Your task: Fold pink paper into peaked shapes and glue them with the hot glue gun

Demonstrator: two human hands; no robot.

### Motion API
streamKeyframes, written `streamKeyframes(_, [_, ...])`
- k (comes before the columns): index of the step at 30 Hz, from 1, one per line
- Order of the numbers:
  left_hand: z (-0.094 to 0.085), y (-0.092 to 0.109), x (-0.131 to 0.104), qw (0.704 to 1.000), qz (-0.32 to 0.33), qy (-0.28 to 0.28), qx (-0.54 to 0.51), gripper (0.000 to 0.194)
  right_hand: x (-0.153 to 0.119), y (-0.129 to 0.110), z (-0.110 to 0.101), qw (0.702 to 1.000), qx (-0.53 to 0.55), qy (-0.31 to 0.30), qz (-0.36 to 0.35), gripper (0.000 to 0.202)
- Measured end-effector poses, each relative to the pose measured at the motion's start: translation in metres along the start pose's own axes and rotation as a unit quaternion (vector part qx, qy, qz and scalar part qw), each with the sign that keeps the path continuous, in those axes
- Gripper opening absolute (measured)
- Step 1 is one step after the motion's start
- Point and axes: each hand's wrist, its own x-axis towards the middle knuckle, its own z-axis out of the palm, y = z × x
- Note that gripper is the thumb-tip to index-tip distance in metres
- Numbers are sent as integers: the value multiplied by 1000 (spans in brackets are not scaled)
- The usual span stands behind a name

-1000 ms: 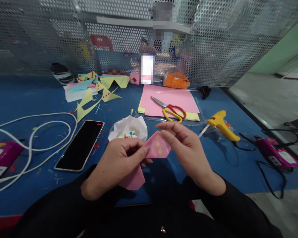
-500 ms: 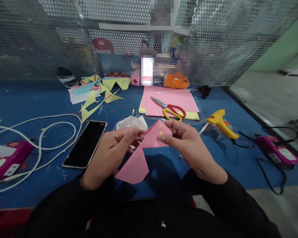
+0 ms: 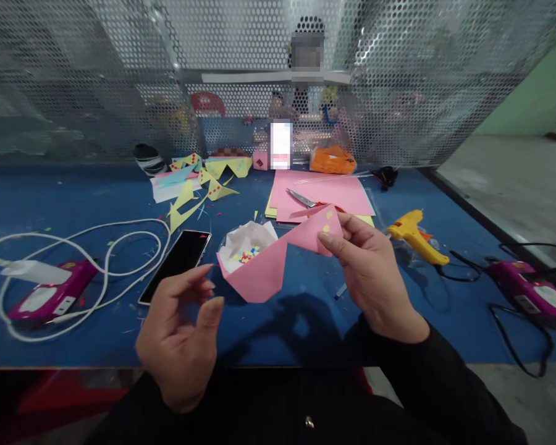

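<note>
My right hand (image 3: 368,266) pinches one end of a folded pink paper cutout (image 3: 262,272) between thumb and fingers. The cutout has two wide lobes joined by a narrow middle, and small yellow diamonds are stuck on the held lobe. Its other lobe hangs out to the left in front of a crumpled white paper (image 3: 241,238) that holds many tiny coloured paper bits (image 3: 246,254). My left hand (image 3: 183,337) is off the cutout, nearer me and to the left, with thumb and fingers apart and nothing between them.
Scissors (image 3: 301,198) lie on pink and yellow sheets (image 3: 343,185). At right are a yellow glue gun (image 3: 417,238) and a purple power strip (image 3: 530,287). To the left lie a phone (image 3: 178,259), white cable (image 3: 104,272), another purple strip (image 3: 55,296) and yellow cutouts (image 3: 227,167). A person sits behind the mesh.
My left hand has let go of the pink cutout and drawn back toward me, its fingers parting. My right hand has shifted slightly right with the cutout. The coloured bits have come into view.
</note>
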Motion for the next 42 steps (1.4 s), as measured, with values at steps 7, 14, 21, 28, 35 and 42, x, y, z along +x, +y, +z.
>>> streamKeyframes(7, [29, 27, 19, 987, -95, -87, -101, 28, 0, 6, 5, 998, 8, 45, -34, 35])
streamKeyframes(14, [56, 18, 63, 956, -174, -116, -207, 35, 17, 12, -22, 986, -103, 102, -80, 40])
streamKeyframes(21, [72, 8, 102, 933, -223, -169, -229, 45, 20, -5, -103, 844, -471, 218, -135, 29])
streamKeyframes(28, [70, -6, 89, 922, -238, -203, -228, 46, 29, -2, -162, 551, -820, 118, -99, 15])
streamKeyframes(35, [67, -8, 85, 917, -222, -244, -225, 40, 35, 3, -174, 537, -830, 69, -130, 7])
streamKeyframes(42, [65, -4, 83, 920, -215, -254, -206, 40, 35, -8, -155, 665, -713, 197, -103, 17])
